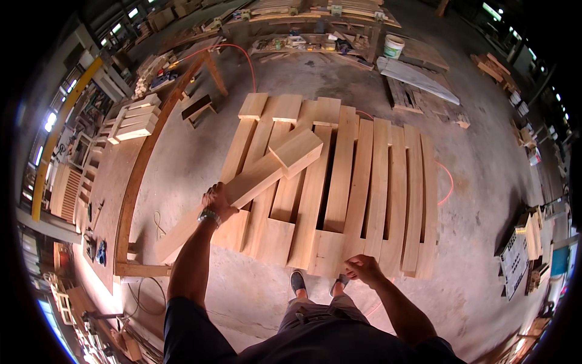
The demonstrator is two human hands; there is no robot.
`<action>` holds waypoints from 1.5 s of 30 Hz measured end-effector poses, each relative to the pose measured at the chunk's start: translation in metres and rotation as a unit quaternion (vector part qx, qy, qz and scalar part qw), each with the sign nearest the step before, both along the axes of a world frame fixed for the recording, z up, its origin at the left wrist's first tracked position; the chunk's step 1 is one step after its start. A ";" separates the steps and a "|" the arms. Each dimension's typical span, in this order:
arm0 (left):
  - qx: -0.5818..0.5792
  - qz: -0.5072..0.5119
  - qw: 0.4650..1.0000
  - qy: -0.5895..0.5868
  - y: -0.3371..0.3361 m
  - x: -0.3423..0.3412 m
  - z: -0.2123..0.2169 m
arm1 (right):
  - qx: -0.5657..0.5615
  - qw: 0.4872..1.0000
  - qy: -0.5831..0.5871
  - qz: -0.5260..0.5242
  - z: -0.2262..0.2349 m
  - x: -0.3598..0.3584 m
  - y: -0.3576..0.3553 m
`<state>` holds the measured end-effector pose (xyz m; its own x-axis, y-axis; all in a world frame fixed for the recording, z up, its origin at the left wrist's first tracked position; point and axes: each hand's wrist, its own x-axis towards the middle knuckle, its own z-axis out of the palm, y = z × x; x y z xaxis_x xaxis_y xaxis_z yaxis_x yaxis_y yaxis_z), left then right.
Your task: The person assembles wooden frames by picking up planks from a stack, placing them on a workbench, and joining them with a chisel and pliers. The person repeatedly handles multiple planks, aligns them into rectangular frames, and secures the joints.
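A long pale wooden beam [254, 178] with a thick block [296, 150] at its far end lies slantwise over a row of similar beams. Its near end reaches out past the row on the left. My left hand [219, 204], a watch at the wrist, is wrapped over the top of this beam about midway along. By the near ends of the row, my right hand [362, 269] is closed with curled fingers, close to one beam's end [327, 252]; what it holds, if anything, is hidden. Several beams [394, 182] lie side by side, some with blocks at their far ends.
To the left runs a long wooden workbench [115, 200] with stacked pieces [136, 121]. A small stool [198, 109] stands on the floor. Farther back are a cluttered table [303, 43], a white bucket [393, 46] and a grey slab [418, 79]. A red hose [450, 182] crosses the floor.
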<state>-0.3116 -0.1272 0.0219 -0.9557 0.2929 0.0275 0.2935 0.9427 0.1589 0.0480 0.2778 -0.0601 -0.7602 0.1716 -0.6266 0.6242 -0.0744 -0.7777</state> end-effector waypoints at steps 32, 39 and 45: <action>0.281 0.082 0.867 -0.404 0.495 0.114 0.007 | 0.167 0.985 0.052 0.007 0.081 0.050 0.034; 0.058 0.194 0.942 -0.268 0.505 0.095 -0.028 | -0.165 0.970 0.135 -0.113 0.031 0.025 0.043; 0.078 0.071 0.979 -0.172 0.471 0.097 -0.022 | -0.040 0.995 0.087 -0.011 0.018 0.007 0.042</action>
<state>-0.2144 0.3434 0.0003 -0.9468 0.1752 -0.2701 0.0654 0.9262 0.3713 0.0549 0.3194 -0.0418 -0.8553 0.1455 -0.4973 0.4772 -0.1525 -0.8655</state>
